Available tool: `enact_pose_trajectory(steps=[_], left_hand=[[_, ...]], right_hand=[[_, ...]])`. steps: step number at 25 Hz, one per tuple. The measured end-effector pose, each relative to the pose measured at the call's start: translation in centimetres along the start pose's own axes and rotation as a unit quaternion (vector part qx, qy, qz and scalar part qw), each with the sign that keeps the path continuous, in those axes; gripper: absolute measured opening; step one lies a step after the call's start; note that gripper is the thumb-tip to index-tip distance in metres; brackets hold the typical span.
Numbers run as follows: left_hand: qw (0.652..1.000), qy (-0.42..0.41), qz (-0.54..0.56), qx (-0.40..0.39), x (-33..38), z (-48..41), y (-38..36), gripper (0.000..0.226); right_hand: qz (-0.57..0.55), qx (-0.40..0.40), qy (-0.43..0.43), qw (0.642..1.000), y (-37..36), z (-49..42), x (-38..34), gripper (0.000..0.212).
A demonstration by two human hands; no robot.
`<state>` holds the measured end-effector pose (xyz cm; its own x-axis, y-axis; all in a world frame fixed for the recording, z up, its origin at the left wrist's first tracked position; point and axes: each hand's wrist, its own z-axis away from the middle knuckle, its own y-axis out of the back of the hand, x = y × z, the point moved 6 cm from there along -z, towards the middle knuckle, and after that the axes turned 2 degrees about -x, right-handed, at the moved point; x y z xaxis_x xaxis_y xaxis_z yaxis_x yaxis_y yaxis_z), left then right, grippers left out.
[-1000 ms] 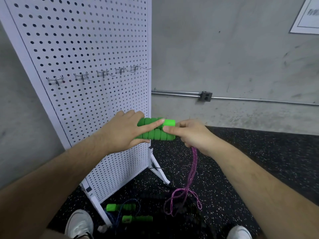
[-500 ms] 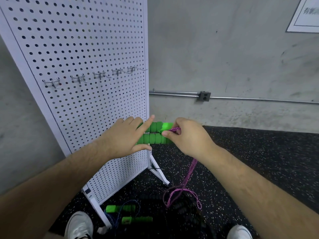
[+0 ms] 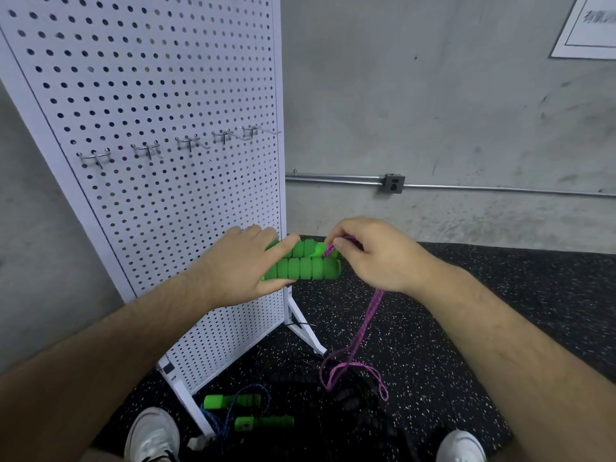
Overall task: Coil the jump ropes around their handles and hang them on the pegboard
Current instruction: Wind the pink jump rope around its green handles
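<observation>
Our left hand (image 3: 240, 268) gripping paired green handles (image 3: 301, 268), fingers wrapping left end; our right hand (image 3: 370, 258) pinching purple rope (image 3: 365, 323) at right end, rest hanging to floor (image 3: 500, 311).

One wide-angle camera, worn on your head, looks forward and down, close above your left hand (image 3: 240, 261) and right hand (image 3: 370, 258). The pegboard (image 3: 150, 95) stands near on your left, a concrete wall (image 3: 416, 95) ahead and the floor (image 3: 500, 295) below.

5 hooks (image 3: 95, 158), 4 green handles (image 3: 305, 268), 1 purple rope (image 3: 361, 331), 1 blue rope (image 3: 266, 398)
</observation>
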<state>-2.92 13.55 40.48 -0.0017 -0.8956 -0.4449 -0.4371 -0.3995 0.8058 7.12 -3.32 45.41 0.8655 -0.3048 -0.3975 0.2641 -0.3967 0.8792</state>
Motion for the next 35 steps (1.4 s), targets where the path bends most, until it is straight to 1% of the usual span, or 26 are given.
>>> enact_pose_trajectory(steps=[1, 3, 7, 9, 11, 12, 13, 15, 17, 20, 25, 28, 31, 33, 35], left_hand=[[1.000, -0.010, 0.001, 0.012, 0.3, 0.0, 0.2, 0.072], [0.999, -0.033, 0.011, 0.029, 1.1, -0.1, 0.8, 0.069], [0.998, -0.039, 0.016, 0.046, 2.1, -0.3, 2.2, 0.071], [0.998, -0.034, 0.008, 0.054, 2.2, -0.4, 2.6, 0.072], [0.998, -0.008, -0.002, 0.058, 1.9, -0.7, 2.9, 0.076], [0.998, 0.014, -0.019, 0.056, 1.6, -0.9, 3.0, 0.079], [0.997, 0.037, -0.044, 0.048, 1.2, -1.1, 3.0, 0.082], [0.993, 0.077, -0.090, 0.010, 0.3, -1.3, 2.3, 0.084], [0.987, 0.099, -0.116, -0.044, -0.6, -1.0, 1.1, 0.085], [0.980, 0.115, -0.124, -0.104, -1.4, -0.4, -0.7, 0.085], [0.979, 0.112, -0.110, -0.132, -0.6, -0.3, -1.1, 0.085], [0.975, 0.113, -0.090, -0.170, 0.3, -0.5, -1.2, 0.091], [0.975, 0.099, -0.070, -0.186, 1.6, -0.6, -1.1, 0.096], [0.975, 0.078, -0.064, -0.198, 2.4, -0.7, -1.0, 0.094], [0.978, 0.055, -0.051, -0.197, 3.0, -0.8, -1.0, 0.093]], right_hand=[[-0.018, 0.006, 0.000, 1.000, 0.3, -0.2, 0.4, 0.016], [-0.091, 0.021, -0.012, 0.996, 0.9, -0.5, 1.6, 0.011], [-0.263, 0.035, -0.058, 0.962, 0.7, -0.8, 3.9, 0.011], [-0.323, 0.025, -0.093, 0.942, -0.9, -0.8, 4.8, 0.012], [-0.356, -0.010, -0.133, 0.925, -3.6, -0.3, 5.3, 0.014], [-0.339, -0.040, -0.143, 0.929, -5.1, 0.1, 5.0, 0.018], [-0.302, -0.071, -0.139, 0.940, -6.6, 0.5, 4.3, 0.021], [-0.247, -0.098, -0.122, 0.956, -8.8, 1.1, 2.3, 0.028], [-0.233, -0.084, -0.113, 0.962, -9.6, 1.3, 0.4, 0.031], [-0.159, -0.054, -0.100, 0.981, -7.8, 1.7, -1.2, 0.035], [-0.096, -0.032, -0.059, 0.993, -3.0, 2.2, -2.0, 0.032], [-0.019, 0.002, -0.033, 0.999, -1.9, 1.9, -1.5, 0.027], [0.052, 0.041, 0.003, 0.998, -1.5, 1.6, -1.2, 0.023], [0.060, 0.052, 0.018, 0.997, -1.3, 1.0, -0.6, 0.023], [0.044, 0.050, 0.018, 0.998, -1.0, 0.5, 0.6, 0.022]])
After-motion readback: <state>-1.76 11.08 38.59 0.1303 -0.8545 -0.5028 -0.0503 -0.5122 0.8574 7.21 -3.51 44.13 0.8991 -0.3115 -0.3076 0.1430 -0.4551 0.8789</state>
